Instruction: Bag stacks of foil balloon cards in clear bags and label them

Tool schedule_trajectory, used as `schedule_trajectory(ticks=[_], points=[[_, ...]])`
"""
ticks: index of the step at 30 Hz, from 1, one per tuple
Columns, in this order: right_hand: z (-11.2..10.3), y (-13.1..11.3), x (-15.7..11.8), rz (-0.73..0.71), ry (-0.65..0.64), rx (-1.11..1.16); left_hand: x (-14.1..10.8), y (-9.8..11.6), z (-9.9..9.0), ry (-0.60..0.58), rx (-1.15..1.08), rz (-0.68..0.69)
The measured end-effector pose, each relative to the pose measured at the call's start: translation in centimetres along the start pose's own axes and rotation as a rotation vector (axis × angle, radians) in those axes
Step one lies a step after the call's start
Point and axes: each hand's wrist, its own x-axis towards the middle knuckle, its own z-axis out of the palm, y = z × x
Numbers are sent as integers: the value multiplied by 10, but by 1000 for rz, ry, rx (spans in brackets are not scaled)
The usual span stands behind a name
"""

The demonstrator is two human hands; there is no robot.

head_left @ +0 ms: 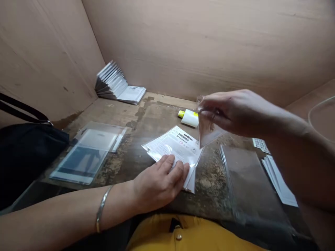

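White printed cards in clear sleeves (180,143) lie overlapping at different angles on the worn wooden table (138,129). My left hand (162,181), with a bangle at the wrist, rests on them, its fingers bent and pressing on the near part. My right hand (222,109) is raised above the table to the right of the cards. Its thumb and fingers pinch the top of a clear plastic sleeve (210,134), which hangs down beside the cards. What is inside that sleeve, if anything, cannot be made out.
Fanned white cards (112,82) stand in the back left corner. A white and yellow tube (190,118) lies behind the sleeved cards. Clear sleeves (83,157) are at left, beside a dark bag (28,157). More clear plastic (248,181) and white cards (278,181) lie at right.
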Motion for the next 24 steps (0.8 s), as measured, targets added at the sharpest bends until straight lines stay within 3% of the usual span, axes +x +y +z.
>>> schedule_trajectory(ticks=[3,8,14,16,18,20,22,24], points=[[18,-7,-34,-125,-379,-112,-8,33,23,-121,-61,-29],[61,-44,-57,-152,-573,-132,-20,49,50,-201,-97,-79],[127,-73,-53,-300,-688,-65,-21,54,42,-212,-248,-154],[142,-71,-57,-266,-646,-39,-26,52,30,-186,-364,-196],[153,-65,-65,-233,-566,5,-34,43,18,-70,-521,-275],[161,-59,-74,-218,-480,64,-39,22,9,115,-635,-537],[166,-54,-84,-223,-376,121,-36,-6,10,221,-685,-999],[171,-50,-92,-262,-252,157,-24,-34,22,50,-810,-1328]])
